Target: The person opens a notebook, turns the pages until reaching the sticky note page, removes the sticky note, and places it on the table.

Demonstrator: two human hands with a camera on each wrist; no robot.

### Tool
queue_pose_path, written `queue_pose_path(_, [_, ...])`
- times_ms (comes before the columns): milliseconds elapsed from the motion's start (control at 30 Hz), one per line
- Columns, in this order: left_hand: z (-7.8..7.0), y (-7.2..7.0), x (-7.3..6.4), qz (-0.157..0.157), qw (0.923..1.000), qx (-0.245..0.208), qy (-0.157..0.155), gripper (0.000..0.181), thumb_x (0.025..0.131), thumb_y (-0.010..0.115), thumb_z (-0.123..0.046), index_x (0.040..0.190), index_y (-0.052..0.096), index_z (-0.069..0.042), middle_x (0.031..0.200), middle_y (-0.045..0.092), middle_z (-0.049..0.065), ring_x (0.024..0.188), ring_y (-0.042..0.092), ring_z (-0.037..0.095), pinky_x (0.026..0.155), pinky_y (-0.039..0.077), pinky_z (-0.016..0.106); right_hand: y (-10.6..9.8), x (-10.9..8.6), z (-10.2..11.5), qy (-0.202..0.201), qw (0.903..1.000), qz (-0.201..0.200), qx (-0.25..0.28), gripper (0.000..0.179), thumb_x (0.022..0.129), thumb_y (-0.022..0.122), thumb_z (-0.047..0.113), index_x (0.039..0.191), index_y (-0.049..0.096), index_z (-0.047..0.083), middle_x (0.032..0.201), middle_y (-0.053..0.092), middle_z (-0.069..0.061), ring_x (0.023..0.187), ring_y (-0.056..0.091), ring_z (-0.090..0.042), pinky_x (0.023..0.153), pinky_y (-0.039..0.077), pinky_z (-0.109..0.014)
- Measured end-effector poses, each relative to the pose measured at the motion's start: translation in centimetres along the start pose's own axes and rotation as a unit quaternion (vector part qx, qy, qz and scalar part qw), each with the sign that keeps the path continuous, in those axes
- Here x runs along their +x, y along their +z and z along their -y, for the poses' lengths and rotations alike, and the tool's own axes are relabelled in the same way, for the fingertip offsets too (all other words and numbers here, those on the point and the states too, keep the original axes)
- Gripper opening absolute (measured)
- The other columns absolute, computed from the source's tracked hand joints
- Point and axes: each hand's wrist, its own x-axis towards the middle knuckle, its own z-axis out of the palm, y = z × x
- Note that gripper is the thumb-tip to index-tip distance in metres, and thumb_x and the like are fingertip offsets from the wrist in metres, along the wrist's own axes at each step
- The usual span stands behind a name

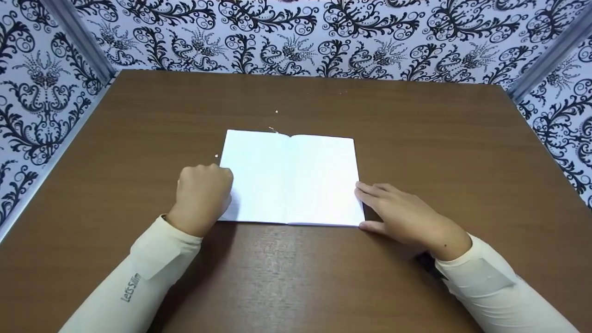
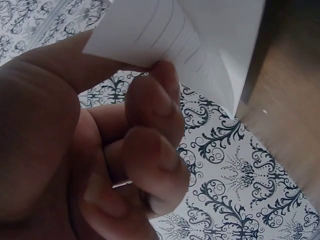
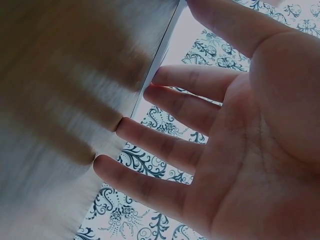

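An open notebook (image 1: 323,180) lies on the brown table, its two pages looking blank white from above. At its left edge is my left hand (image 1: 201,199), knuckles up. In the left wrist view, the thumb and a curled finger pinch a lined sheet (image 2: 165,30) near its corner, while the other fingers curl below it. My right hand (image 1: 402,212) rests at the notebook's lower right edge. Its straight fingers (image 3: 165,145) spread in the right wrist view, some tips touching the page edge and others the table.
The wooden table (image 1: 286,273) extends around the notebook. Small white scraps (image 1: 276,111) lie beyond the notebook and by its left edge. Walls with a black and white scroll pattern (image 1: 296,46) border the table at the back and both sides.
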Motion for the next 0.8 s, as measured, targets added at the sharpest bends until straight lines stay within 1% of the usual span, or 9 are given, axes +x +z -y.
queue_pose_path(167, [0.1,0.7,0.2,0.034,0.9993,-0.018,-0.002,0.038,0.08,0.064,0.0,0.05,0.043,-0.01,0.048,0.024,-0.003,0.049,0.02,0.012,0.042,0.018,0.026,0.0,0.0,0.0,0.0,1.0,0.0,0.0,0.07,0.093,0.069,0.037,0.149,0.044,0.002,0.156,0.043,-0.012,0.138,0.046,-0.04,0.102,0.045,-0.058])
queue_pose_path(233, [0.1,1.0,0.3,0.045,0.9987,-0.023,-0.002,0.035,0.081,0.063,0.0,0.051,0.048,-0.009,0.048,0.026,-0.003,0.049,0.021,0.012,0.041,0.019,0.026,-0.1,0.1,0.0,-0.001,1.0,0.0,0.0,0.07,0.094,0.069,0.037,0.149,0.043,0.002,0.157,0.043,-0.012,0.138,0.045,-0.04,0.102,0.046,-0.058])
queue_pose_path(367, [0.2,1.4,0.3,0.068,0.9974,-0.021,-0.007,0.036,0.081,0.061,0.001,0.05,0.047,-0.01,0.048,0.026,-0.003,0.049,0.021,0.012,0.041,0.019,0.026,-0.1,0.1,0.0,-0.002,1.0,-0.001,0.001,0.07,0.094,0.069,0.036,0.149,0.044,0.002,0.157,0.043,-0.013,0.138,0.045,-0.04,0.103,0.045,-0.057])
queue_pose_path(533, [0.2,1.3,0.3,0.082,0.9963,-0.013,-0.022,0.038,0.082,0.061,-0.003,0.048,0.046,-0.008,0.047,0.026,-0.002,0.048,0.021,0.012,0.041,0.018,0.026,0.0,0.1,-0.1,-0.002,1.0,-0.001,0.003,0.07,0.094,0.069,0.036,0.149,0.044,0.002,0.157,0.043,-0.013,0.138,0.045,-0.041,0.103,0.045,-0.057])
queue_pose_path(600, [0.2,1.3,0.3,0.077,0.9966,-0.013,-0.028,0.037,0.083,0.06,-0.003,0.048,0.048,-0.008,0.046,0.029,-0.002,0.048,0.022,0.012,0.042,0.019,0.026,0.0,0.0,-0.1,0.0,1.0,0.001,0.004,0.07,0.094,0.069,0.036,0.149,0.043,0.002,0.157,0.042,-0.013,0.139,0.045,-0.041,0.103,0.045,-0.058])
queue_pose_path(667, [0.1,1.2,0.3,0.061,0.9976,-0.013,-0.029,0.033,0.083,0.061,-0.004,0.052,0.051,-0.007,0.045,0.034,-0.001,0.047,0.026,0.011,0.041,0.023,0.027,0.0,0.0,-0.1,0.002,1.0,0.002,0.005,0.07,0.094,0.069,0.036,0.149,0.043,0.003,0.157,0.042,-0.012,0.139,0.045,-0.041,0.103,0.045,-0.058])
queue_pose_path(733, [0.0,1.3,0.4,0.03,0.999,-0.02,-0.025,0.027,0.084,0.063,-0.006,0.058,0.056,-0.005,0.046,0.045,0.004,0.044,0.036,0.013,0.04,0.03,0.029,0.0,0.0,0.0,0.003,1.0,0.003,0.005,0.07,0.094,0.068,0.037,0.15,0.043,0.003,0.157,0.042,-0.012,0.139,0.045,-0.041,0.102,0.045,-0.059])
queue_pose_path(800, [-0.1,1.4,0.5,0.001,0.9995,-0.027,-0.014,0.022,0.084,0.069,-0.015,0.067,0.061,-0.003,0.053,0.056,0.009,0.043,0.048,0.017,0.04,0.038,0.033,0.0,0.0,0.0,0.002,1.0,0.001,0.005,0.07,0.094,0.069,0.037,0.149,0.043,0.003,0.157,0.042,-0.012,0.139,0.045,-0.041,0.102,0.046,-0.058])
